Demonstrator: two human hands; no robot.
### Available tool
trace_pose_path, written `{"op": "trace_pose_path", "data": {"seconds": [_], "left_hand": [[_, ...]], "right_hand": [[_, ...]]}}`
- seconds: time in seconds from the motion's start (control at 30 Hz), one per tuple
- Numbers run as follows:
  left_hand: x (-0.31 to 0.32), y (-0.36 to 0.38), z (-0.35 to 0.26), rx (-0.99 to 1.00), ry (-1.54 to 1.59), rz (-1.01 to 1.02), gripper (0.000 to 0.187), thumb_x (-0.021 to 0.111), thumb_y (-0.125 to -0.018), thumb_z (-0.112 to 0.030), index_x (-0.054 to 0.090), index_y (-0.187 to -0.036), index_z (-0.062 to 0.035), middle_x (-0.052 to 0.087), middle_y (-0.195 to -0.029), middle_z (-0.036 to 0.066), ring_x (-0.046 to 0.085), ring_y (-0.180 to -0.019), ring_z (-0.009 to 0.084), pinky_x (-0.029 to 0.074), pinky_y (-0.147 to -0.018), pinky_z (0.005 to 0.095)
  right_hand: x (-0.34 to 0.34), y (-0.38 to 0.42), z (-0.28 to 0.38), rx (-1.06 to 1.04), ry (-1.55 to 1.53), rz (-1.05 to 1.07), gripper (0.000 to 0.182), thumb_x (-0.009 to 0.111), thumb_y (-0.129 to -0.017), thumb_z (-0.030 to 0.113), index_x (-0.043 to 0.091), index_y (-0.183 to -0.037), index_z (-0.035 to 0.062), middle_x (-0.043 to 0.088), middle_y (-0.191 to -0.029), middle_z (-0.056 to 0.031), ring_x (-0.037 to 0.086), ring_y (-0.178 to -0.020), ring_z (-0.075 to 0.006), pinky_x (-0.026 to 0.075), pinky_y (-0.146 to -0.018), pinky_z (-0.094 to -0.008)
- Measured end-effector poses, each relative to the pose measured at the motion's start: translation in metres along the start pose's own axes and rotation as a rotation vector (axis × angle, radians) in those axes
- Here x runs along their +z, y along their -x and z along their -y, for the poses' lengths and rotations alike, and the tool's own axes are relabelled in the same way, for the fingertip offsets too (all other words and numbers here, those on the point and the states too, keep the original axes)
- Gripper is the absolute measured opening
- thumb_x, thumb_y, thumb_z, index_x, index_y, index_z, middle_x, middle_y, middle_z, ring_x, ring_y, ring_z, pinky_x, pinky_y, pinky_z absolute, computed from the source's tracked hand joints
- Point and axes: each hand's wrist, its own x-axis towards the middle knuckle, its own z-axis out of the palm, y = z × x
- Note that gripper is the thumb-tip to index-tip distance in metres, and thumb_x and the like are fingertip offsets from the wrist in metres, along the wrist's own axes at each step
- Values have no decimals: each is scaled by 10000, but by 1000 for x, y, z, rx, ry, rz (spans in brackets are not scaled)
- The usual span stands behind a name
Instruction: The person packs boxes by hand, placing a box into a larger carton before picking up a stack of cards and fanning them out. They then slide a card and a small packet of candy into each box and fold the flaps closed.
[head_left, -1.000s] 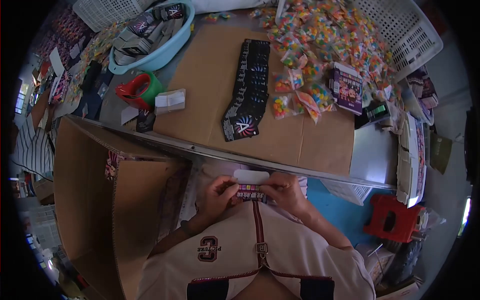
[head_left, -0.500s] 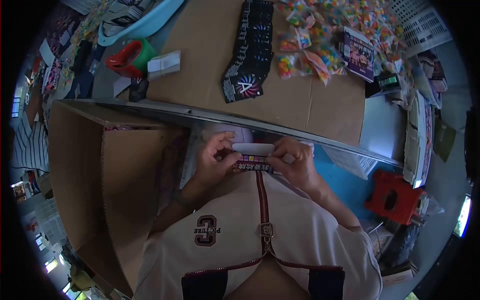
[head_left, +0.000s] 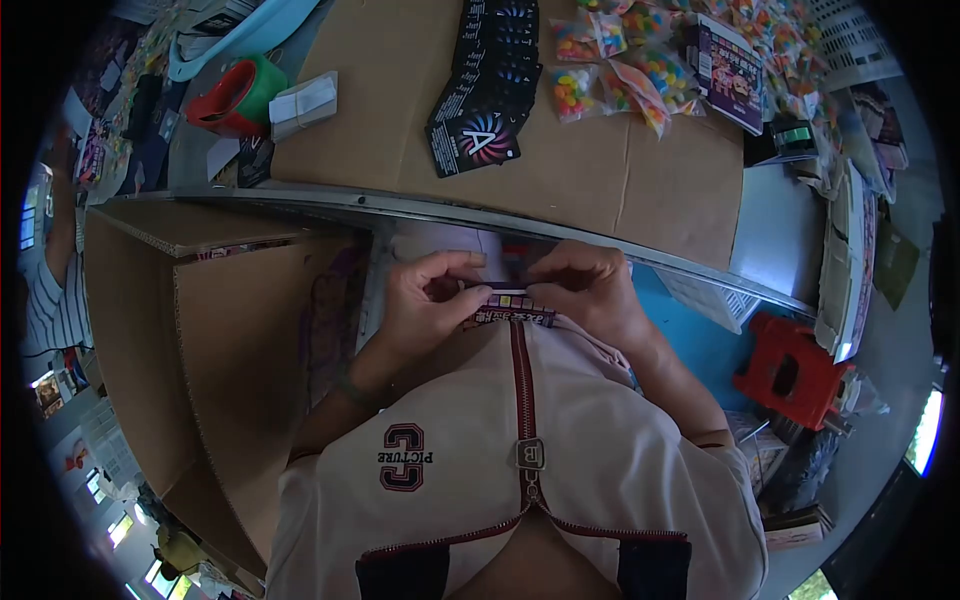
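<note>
A small purple printed box with colored squares and Chinese lettering is held in front of my chest, just below the table edge. My left hand pinches its left end between thumb and fingers. At the opposite end, my right hand grips it with thumb and bent fingers. Both thumbs lie along the top edge, where a narrow white strip shows. The lower part of the box is hidden against my shirt.
On the cardboard-covered table lie an overlapping row of black cards, bags of colored candies, another purple box and a red-green tape dispenser. A large open carton stands left; a red stool stands right.
The white flap that stood up from the box has folded down to a narrow strip under my thumbs. Both hands still hold the ends; the view has shifted slightly.
</note>
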Motion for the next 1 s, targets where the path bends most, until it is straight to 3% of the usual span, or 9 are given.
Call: {"op": "trace_pose_path", "data": {"seconds": [0.23, 0.43, 0.53, 0.63, 0.8, 0.87, 0.93, 0.97, 1.0], "left_hand": [[-2, -8, 5, -103, 234, 32, 140, 673, -832, 13, 690, -964, 57, 670, -759, 13, 606, -687, 57, 497, -601, 206], [1, 8, 18, -135, 334, 65, 149, 643, -868, 21, 682, -1004, 67, 686, -849, 45, 620, -786, 80, 511, -692, 212], [-3, 3, 31, -8, 290, -70, 154, 638, -887, -4, 679, -1016, 68, 691, -873, 52, 624, -787, 82, 513, -691, 216], [-18, -14, 27, 32, 409, -230, 158, 628, -908, -40, 681, -1022, 54, 694, -885, 54, 630, -786, 80, 515, -692, 218], [-51, -38, 6, -32, 680, -329, 189, 620, -925, -105, 665, -1059, 21, 694, -911, 45, 644, -781, 75, 515, -721, 224], [-58, -35, 4, 111, 505, -419, 342, 616, -920, -110, 566, -1224, 37, 671, -1038, 82, 640, -911, 126, 504, -831, 270], [-50, -36, 2, 483, 105, -604, 631, 673, -872, -140, 372, -1392, 52, 575, -1235, 157, 572, -1107, 214, 446, -971, 347], [-49, -37, 4, 538, -152, -551, 978, 772, -763, -145, 129, -1471, 56, 424, -1377, 240, 478, -1227, 312, 378, -1049, 409], [-42, -44, 6, 544, -148, -553, 978, 772, -763, -145, 129, -1471, 56, 424, -1377, 240, 478, -1227, 312, 378, -1049, 409]], "right_hand": [[2, 2, -24, -183, 50, -67, 73, 708, -776, -32, 639, -753, -24, 581, -767, -27, 530, -628, -41, 399, -541, -204], [-14, 14, -28, -369, 268, 53, 74, 664, -818, -16, 678, -891, -18, 626, -925, -126, 617, -727, -139, 470, -617, -247], [-16, 12, -12, -385, 545, 57, 252, 694, -783, -3, 687, -1033, 27, 635, -1086, -158, 646, -868, -227, 520, -711, -301], [-5, -1, -2, -815, 1024, 95, 526, 744, -632, 48, 657, -1149, 91, 552, -1318, -144, 614, -1004, -327, 544, -788, -386], [18, -58, 29, -987, 947, 115, 450, 715, -672, 36, 627, -1112, 51, 617, -1178, -152, 635, -932, -322, 541, -763, -394], [30, -79, 39, -928, 681, 15, 341, 699, -721, 31, 616, -1052, 30, 645, -1032, -155, 638, -900, -344, 532, -748, -411], [42, -92, 44, -925, 666, -15, 273, 686, -777, 62, 600, -1032, 17, 639, -943, -171, 636, -879, -366, 524, -739, -426], [48, -95, 42, -788, 684, 32, 304, 688, -780, 48, 589, -1064, 4, 642, -931, -175, 644, -845, -362, 528, -718, -411], [54, -99, 38, -648, 702, 81, 335, 689, -784, 35, 578, -1096, -8, 645, -919, -179, 652, -811, -359, 533, -697, -396]]}}
